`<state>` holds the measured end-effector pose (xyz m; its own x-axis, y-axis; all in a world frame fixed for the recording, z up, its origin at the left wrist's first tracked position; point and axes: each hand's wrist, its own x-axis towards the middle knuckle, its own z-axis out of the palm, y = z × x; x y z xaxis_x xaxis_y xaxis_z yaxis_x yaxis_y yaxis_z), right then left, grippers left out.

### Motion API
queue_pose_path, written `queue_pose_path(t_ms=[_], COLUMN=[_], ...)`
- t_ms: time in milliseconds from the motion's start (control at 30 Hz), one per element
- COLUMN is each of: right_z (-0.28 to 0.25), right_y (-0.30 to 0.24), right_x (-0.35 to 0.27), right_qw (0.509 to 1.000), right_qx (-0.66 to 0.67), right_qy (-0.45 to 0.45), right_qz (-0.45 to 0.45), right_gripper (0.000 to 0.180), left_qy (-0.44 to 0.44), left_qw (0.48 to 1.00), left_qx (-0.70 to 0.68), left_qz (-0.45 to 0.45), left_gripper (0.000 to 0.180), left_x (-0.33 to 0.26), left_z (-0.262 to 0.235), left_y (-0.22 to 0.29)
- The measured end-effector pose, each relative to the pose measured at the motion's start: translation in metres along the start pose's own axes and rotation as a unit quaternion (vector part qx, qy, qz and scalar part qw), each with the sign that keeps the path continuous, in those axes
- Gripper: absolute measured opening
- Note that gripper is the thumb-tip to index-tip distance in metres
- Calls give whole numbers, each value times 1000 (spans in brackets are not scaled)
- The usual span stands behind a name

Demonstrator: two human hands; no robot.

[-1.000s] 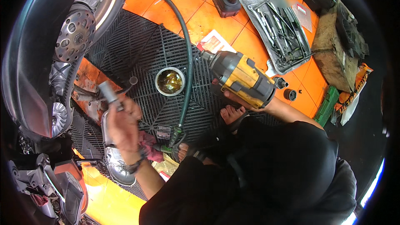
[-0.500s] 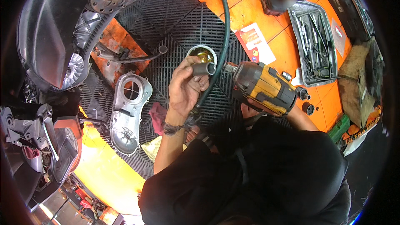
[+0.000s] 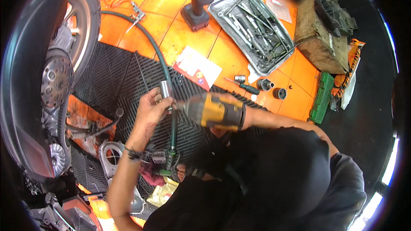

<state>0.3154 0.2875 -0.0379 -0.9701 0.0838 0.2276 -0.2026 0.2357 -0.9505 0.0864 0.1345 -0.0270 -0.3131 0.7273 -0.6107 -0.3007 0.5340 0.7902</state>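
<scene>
We take the black grid mat as our landmark. Over its middle, our left hand and the yellow impact wrench crowd the space, with the metal socket between them and the green hose crossing the mat from its far edge. On the mat's left side the scooter wheel and engine parts wall us in. The mat's far left corner shows bare grid. Beyond the mat's far right edge a white and red card lies flat, then loose sockets, a screwdriver and the tool tray fill the orange floor.
</scene>
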Motion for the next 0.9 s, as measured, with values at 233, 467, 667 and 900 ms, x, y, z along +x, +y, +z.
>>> queue_pose_path(t_ms=[233,467,667,900], right_z=[-8,15,-14,-16], right_y=[9,23,26,24], right_x=[-67,-78,-81,-81], right_qw=[992,978,993,980], right_qx=[-39,-94,71,125], right_qy=[4,147,80,85], right_qz=[121,112,58,129], right_gripper=[47,49,44,46], left_qy=[-100,-42,61,-40], left_qw=[930,804,751,674], left_qx=[339,479,477,505], left_qz=[97,350,452,537], left_gripper=[29,22,24,51], left_x=[102,219,240,255], left_z=[56,189,249,251], left_y=[57,69,58,22])
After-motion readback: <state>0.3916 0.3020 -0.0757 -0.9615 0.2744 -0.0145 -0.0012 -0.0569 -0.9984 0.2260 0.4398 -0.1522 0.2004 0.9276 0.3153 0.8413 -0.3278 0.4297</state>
